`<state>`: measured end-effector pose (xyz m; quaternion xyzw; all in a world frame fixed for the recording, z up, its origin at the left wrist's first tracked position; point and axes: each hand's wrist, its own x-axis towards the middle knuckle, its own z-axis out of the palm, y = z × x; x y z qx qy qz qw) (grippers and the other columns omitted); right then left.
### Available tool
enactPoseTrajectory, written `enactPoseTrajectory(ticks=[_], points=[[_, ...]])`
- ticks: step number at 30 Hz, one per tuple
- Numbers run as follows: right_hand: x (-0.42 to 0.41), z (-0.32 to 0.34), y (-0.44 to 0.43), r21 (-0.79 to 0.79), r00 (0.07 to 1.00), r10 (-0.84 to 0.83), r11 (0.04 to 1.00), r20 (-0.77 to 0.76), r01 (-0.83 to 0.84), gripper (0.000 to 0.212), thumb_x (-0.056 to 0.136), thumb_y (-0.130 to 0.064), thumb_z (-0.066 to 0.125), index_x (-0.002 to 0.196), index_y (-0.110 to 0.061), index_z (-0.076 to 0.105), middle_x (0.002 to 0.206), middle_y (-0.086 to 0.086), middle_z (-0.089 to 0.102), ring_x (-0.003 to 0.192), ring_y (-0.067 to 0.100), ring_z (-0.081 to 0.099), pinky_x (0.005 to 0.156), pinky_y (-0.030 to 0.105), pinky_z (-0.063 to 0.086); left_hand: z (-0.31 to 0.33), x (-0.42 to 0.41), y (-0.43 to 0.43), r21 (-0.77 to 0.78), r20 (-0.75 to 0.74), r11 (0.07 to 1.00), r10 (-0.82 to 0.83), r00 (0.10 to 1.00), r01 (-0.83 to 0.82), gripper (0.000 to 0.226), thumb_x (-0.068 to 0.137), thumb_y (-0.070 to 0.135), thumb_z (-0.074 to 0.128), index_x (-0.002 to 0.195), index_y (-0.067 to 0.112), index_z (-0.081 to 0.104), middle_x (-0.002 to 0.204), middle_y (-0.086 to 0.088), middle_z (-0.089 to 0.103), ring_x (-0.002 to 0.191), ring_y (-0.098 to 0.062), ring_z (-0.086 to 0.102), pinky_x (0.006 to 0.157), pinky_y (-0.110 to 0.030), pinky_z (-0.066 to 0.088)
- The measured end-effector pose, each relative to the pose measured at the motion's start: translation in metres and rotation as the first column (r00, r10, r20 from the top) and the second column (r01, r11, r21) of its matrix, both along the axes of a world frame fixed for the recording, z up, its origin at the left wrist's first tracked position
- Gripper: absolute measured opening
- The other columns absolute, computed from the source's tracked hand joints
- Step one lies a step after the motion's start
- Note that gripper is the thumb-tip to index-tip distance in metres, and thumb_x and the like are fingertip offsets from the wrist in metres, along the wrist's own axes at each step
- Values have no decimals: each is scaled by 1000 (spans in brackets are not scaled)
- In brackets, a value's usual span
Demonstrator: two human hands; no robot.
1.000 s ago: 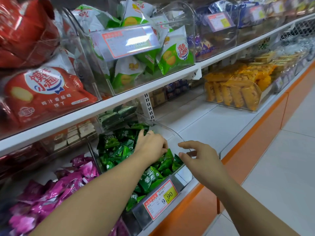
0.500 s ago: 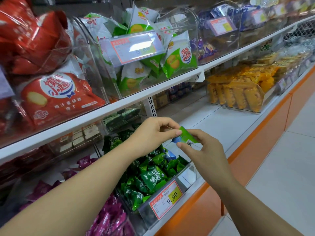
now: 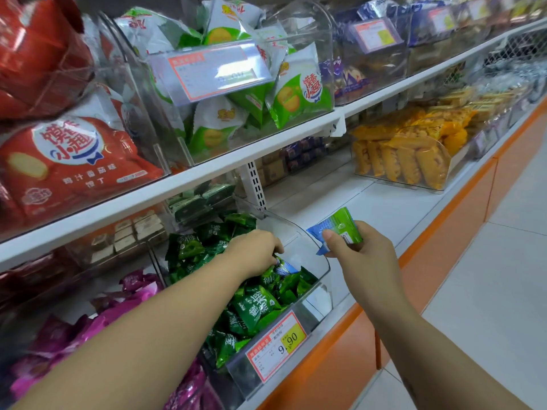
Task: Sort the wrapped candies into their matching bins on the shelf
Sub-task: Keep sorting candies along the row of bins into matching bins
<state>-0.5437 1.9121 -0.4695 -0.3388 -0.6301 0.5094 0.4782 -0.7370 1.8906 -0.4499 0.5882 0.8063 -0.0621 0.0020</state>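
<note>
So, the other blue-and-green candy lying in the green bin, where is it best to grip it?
Probably by its blue crimped end, the only part showing above the green candies. Come from above, where the bin is open, as the left hand does.

Lower centre of the frame: clear bin (image 3: pixel 318 261) on the lower shelf (image 3: pixel 384 208), heaped with wrapped candies (image 3: pixel 254 306), price tag (image 3: pixel 275 344) on its front. Lower left, beside it, another candy heap (image 3: pixel 59 350). Upper shelf (image 3: pixel 207 170) above, carrying bins of snack packets (image 3: pixel 299 93).

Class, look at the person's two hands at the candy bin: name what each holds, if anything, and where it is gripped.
Right hand pinches a blue-green candy at its lower end. Left hand reaches among the green candies; its grip cannot be told.
</note>
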Motion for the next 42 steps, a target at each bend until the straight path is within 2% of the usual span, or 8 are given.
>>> enactPoseTrajectory(ticks=[4, 7, 16, 22, 27, 32, 37, 42], points=[[1, 1, -1, -12, 1000, 11, 1000, -7, -12, 16, 90, -31, 60, 75, -27, 63, 75, 0, 70, 83, 24, 65, 65, 28, 44, -7, 6, 6, -36, -266, 999, -40, 963, 32, 22, 94, 22, 59, 113, 28, 67, 125, 0, 55, 109, -23, 58, 73, -28, 34], [2, 2, -2, -20, 1000, 29, 999, -4, -29, 15, 90, -30, 60, 76, -27, 64, 75, -3, 70, 83, 20, 65, 66, 28, 45, -6, 7, 7, -12, -268, 999, -33, 963, 31, 16, 93, 26, 61, 107, 26, 69, 121, -1, 54, 104, -22, 59, 72, -29, 34], [-2, 12, -10, 19, 998, 34, 999, -53, -33, 14, 88, -36, 62, 95, -23, 62, 81, -1, 68, 68, 8, 59, 53, 12, 40, 42, 13, -43, 375, 357, 924, -62, 932, -82, 18, 86, 26, 67, 71, 21, 58, 91, 8, 66, 87, -8, 62, 78, -31, 51], [-15, 33, -42, 117, 982, 179, 978, -61, -171, 6, 88, -30, 63, 86, -25, 65, 74, -13, 67, 63, 1, 57, 57, 14, 44, 56, 35, -110, 447, 858, 740, -194, 477, -503, 22, 90, 6, 57, 72, 15, 47, 72, -4, 66, 67, -15, 65, 74, -39, 58], [-34, 40, -95, 117, 940, 339, 936, -48, -332, 10, 83, -34, 67, 78, -26, 70, 79, -2, 68, 78, 14, 62, 73, 35, 49, 51, 49, -168, 318, 946, 650, -271, 181, -690, 18, 98, 6, 42, 92, 19, 54, 78, -5, 66, 60, -12, 66, 54, -28, 56], [-58, 49, -149, 160, 865, 499, 858, -43, -487, 10, 85, -26, 66, 78, -30, 72, 81, -8, 73, 72, 5, 68, 67, 18, 51, 55, 49, -237, 234, 940, 688, -341, -21, -687, 34, 93, 46, 41, 104, 24, 66, 95, -4, 72, 79, -20, 70, 64, -33, 57], [-91, 57, -206, 221, 786, 614, 778, -69, -588, 13, 84, -17, 67, 79, -29, 69, 79, -8, 73, 70, 4, 65, 66, 21, 52, 49, 34, -306, 390, 904, 573, -389, 179, -721, 48, 66, 43, 65, 110, 25, 64, 106, -1, 68, 84, -13, 69, 66, -28, 55], [-134, 53, -260, 181, 677, 730, 682, -96, -709, 12, 87, -15, 63, 91, -26, 60, 76, -6, 67, 71, 3, 62, 69, 17, 49, 37, 10, -373, 479, 867, 369, -339, 364, -797, 27, 79, 28, 66, 106, 27, 66, 83, 5, 69, 74, -11, 65, 67, -27, 55]])
